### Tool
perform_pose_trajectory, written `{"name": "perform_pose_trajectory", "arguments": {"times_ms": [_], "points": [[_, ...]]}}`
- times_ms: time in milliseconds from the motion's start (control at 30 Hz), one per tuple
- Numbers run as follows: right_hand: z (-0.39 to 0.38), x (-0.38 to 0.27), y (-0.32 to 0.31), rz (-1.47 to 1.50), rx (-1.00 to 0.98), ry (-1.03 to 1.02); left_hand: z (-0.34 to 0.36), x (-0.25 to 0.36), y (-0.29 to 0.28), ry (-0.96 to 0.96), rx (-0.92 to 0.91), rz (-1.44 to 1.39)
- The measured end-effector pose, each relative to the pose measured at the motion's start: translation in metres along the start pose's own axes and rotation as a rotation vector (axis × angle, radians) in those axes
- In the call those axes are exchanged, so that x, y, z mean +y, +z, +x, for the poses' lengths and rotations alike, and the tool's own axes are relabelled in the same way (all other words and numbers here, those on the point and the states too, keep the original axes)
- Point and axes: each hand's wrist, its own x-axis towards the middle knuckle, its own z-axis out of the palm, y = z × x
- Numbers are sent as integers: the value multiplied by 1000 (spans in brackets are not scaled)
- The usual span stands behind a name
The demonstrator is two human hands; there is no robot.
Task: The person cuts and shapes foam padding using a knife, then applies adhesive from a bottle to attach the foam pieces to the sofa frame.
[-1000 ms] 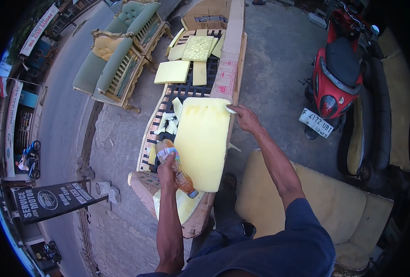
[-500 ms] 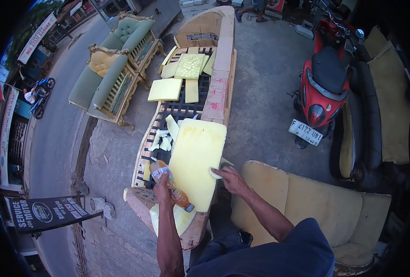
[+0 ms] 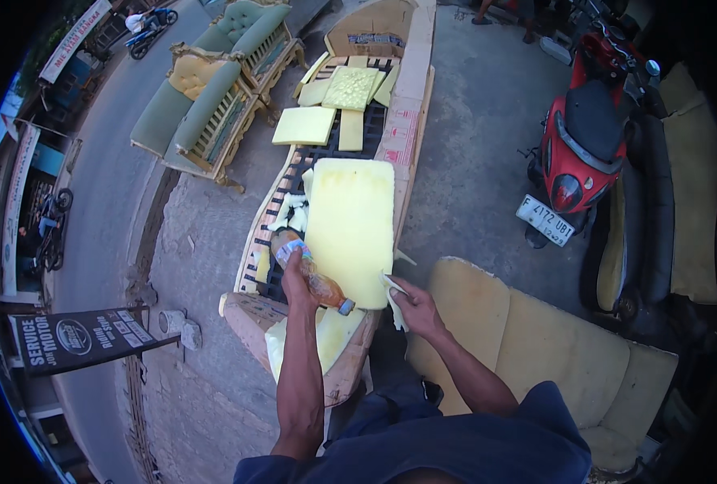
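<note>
My left hand (image 3: pixel 296 278) is closed around a plastic bottle (image 3: pixel 326 289) of amber liquid, which lies slanted with its blue-grey cap toward me. The bottle overlaps the lower left edge of a large pale yellow foam sheet (image 3: pixel 350 218). At the sheet's lower right edge, my right hand (image 3: pixel 417 308) pinches a thin, pale strip of foam (image 3: pixel 395 306) that hangs below the fingers. Both foam pieces are over a long sofa frame (image 3: pixel 403 137) with black webbing and cardboard-covered sides. I cannot tell whether the strip is still joined to the sheet.
Several foam pieces (image 3: pixel 304 127) lie farther up the frame, with white scraps (image 3: pixel 295 214) nearer. A worn beige sofa cushion (image 3: pixel 552 355) is at my right, beyond it a red scooter (image 3: pixel 572 153). Green carved sofas (image 3: pixel 185 113) stand left beside the street (image 3: pixel 104 218).
My right hand's foam strip now hangs longer and more upright below the fingers. The large sheet sits straighter. My left hand keeps its hold on the bottle; the whole view has shifted.
</note>
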Motion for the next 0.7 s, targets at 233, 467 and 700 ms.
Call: {"name": "perform_pose_trajectory", "arguments": {"times_ms": [233,467,700], "points": [[-7,31,58,280,-1,390,6,0,5,22,93,69],[-9,25,68,449,35,467,-4,-4,15,98,176,179],[70,-23,-6,218,110,16,-2,0,14,237,237,363]]}}
